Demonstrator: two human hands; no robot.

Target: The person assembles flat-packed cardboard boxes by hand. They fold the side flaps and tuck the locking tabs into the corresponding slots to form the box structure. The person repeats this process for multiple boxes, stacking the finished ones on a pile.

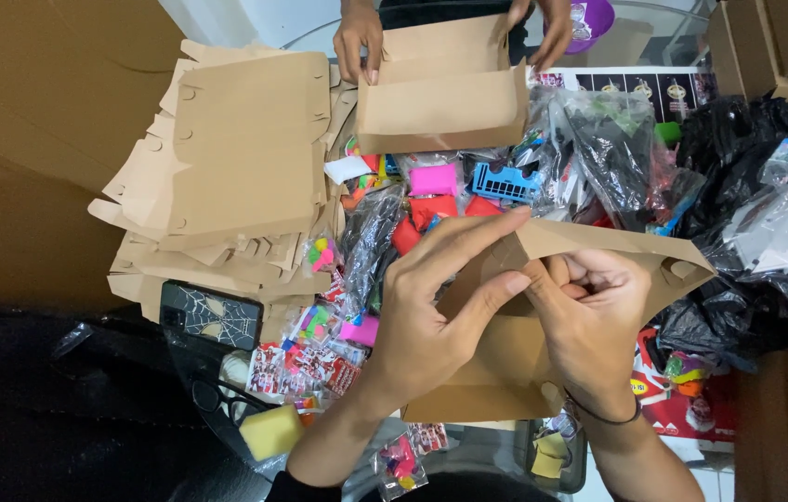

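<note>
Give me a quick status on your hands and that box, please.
Left hand and right hand both gripping brown box, half-folded. Toy packets crowd beneath. Co-worker's hands opposite.

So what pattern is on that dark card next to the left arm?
The card is dark with a white spiderweb pattern, seen in the head view.

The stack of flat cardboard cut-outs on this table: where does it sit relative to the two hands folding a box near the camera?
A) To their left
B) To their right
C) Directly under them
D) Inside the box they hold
A: the stack of flat cardboard cut-outs lies at the left of the view, while the left hand and right hand fold a brown cardboard box further right.
</note>
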